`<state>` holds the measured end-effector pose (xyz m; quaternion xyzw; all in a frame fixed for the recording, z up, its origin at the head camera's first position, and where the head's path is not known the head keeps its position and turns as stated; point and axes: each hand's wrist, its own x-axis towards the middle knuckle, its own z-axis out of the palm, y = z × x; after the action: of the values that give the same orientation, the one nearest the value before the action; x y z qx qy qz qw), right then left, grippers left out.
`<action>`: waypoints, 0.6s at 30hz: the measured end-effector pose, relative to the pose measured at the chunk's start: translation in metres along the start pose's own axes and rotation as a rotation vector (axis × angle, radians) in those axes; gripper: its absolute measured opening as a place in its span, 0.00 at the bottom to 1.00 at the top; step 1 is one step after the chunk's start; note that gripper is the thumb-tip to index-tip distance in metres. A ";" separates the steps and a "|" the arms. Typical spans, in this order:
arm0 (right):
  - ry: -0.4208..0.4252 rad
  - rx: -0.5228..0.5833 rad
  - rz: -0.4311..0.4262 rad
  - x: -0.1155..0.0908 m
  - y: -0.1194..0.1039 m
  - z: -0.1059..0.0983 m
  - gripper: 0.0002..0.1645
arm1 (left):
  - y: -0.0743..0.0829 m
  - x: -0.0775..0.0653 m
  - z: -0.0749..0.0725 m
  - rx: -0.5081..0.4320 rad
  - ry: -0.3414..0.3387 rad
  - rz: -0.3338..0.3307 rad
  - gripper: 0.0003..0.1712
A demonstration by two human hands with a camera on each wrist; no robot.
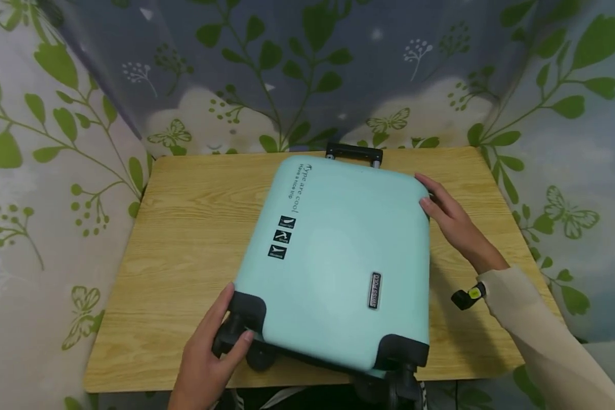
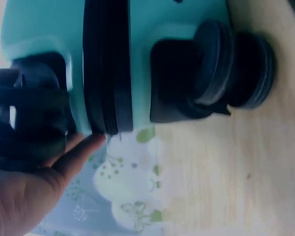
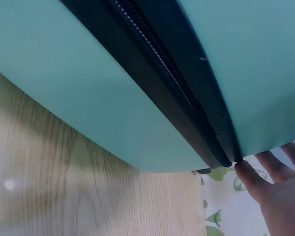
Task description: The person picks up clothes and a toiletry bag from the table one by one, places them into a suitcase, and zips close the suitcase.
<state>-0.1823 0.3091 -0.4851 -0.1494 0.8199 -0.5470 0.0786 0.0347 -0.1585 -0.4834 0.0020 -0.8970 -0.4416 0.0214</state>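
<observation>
A mint-green hard-shell suitcase (image 1: 333,245) lies slanted on the wooden table, its front panel facing up. My left hand (image 1: 207,347) grips its near left corner around a black wheel (image 2: 32,108), with the thumb reaching toward the dark zipper band (image 2: 107,69). At the far right corner, my right hand (image 1: 453,219) holds the shell, thumb on the side and fingers over the far edge. The right wrist view shows those fingers (image 3: 275,167) at the end of the zipper (image 3: 162,59). A short black pull handle (image 1: 355,152) sticks out at the far end.
The wooden table (image 1: 184,228) stands against walls covered with leaf-print cloth (image 1: 297,68). Near the table's front edge, the suitcase's right wheel (image 1: 404,387) overhangs. A black wrist strap with a small device (image 1: 468,296) sits on the right wrist.
</observation>
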 end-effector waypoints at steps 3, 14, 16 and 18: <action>0.023 -0.027 0.002 -0.008 0.001 -0.001 0.36 | -0.012 0.015 -0.007 -0.016 -0.013 0.059 0.49; 0.142 -0.166 0.084 -0.052 -0.009 0.006 0.36 | -0.050 0.095 -0.047 -0.038 -0.202 0.262 0.42; 0.163 -0.173 0.078 -0.060 -0.011 0.010 0.36 | -0.052 0.114 -0.055 -0.022 -0.241 0.288 0.41; 0.175 -0.175 0.066 -0.068 -0.013 0.014 0.37 | -0.053 0.133 -0.063 0.002 -0.275 0.307 0.40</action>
<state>-0.1122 0.3142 -0.4809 -0.0802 0.8727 -0.4815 0.0116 -0.0966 -0.2435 -0.4817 -0.1948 -0.8817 -0.4283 -0.0341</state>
